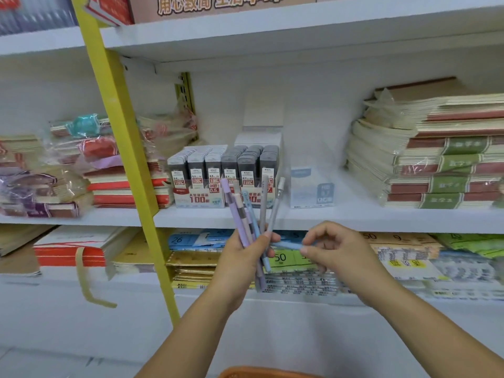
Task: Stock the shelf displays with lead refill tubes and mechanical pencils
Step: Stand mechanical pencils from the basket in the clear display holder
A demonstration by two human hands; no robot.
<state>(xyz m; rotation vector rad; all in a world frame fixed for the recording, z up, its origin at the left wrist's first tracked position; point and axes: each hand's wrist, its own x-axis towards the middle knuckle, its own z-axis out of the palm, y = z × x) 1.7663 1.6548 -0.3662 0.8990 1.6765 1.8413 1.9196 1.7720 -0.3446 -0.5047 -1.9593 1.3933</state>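
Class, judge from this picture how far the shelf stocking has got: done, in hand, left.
Done: the refill tubes stand packed in their display. In hand: the left hand grips a bunch of pencils; the right hand pinches one blue pencil. Left: the pencils need shelving, probably in the clear box beside the tubes.

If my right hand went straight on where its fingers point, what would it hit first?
Probably the left hand gripping the fanned bundle of pastel mechanical pencils; depth is unclear.

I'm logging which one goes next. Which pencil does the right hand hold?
The light blue pencil lying crosswise between the hands: the right hand pinches it, while the other pencils stand fanned in the left hand.
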